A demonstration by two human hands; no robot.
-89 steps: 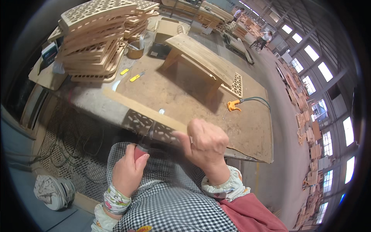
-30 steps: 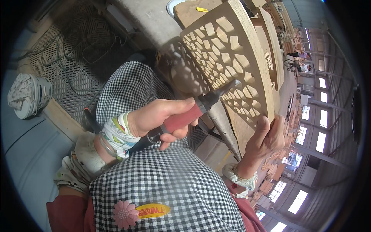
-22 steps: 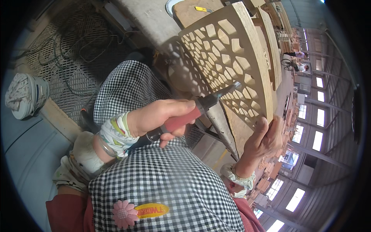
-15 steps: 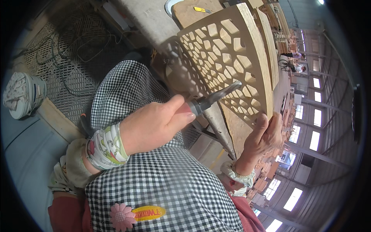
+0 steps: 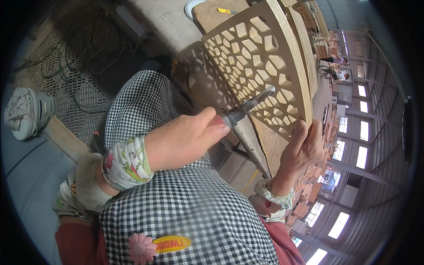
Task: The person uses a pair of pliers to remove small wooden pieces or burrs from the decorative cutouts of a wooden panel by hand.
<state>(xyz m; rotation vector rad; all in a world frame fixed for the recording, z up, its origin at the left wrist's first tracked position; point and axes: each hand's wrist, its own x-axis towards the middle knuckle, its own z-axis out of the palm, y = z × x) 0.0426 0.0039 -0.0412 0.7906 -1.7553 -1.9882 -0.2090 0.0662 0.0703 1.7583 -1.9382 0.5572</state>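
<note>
My left hand (image 5: 185, 137) is wrapped round the reddish handle of a slim hand tool (image 5: 254, 105). The tool has a grey collar and a narrow dark arm with a pale rounded tip; its exact kind is unclear. That tip is in front of a thick wooden panel (image 5: 282, 54), pierced with many irregular polygonal holes; I cannot tell whether they touch. The panel stands tilted on its edge, light falling through the cutouts. At its lower right corner, my right hand (image 5: 304, 148) grips the edge, thumb on the near face and fingers behind.
Under the panel is a worn brown work surface (image 5: 270, 143) with a metal edge. A yellow cutter (image 5: 226, 11) lies at its far end. More boards (image 5: 304, 42) stand behind the panel. A white bucket (image 5: 37, 112) is at left, near cables on slatted flooring (image 5: 79, 66). People (image 5: 339, 66) are far off.
My left hand has shifted slightly right, while the tool's tip sits a little higher against the panel. My right hand is slightly higher and still grips the corner.
</note>
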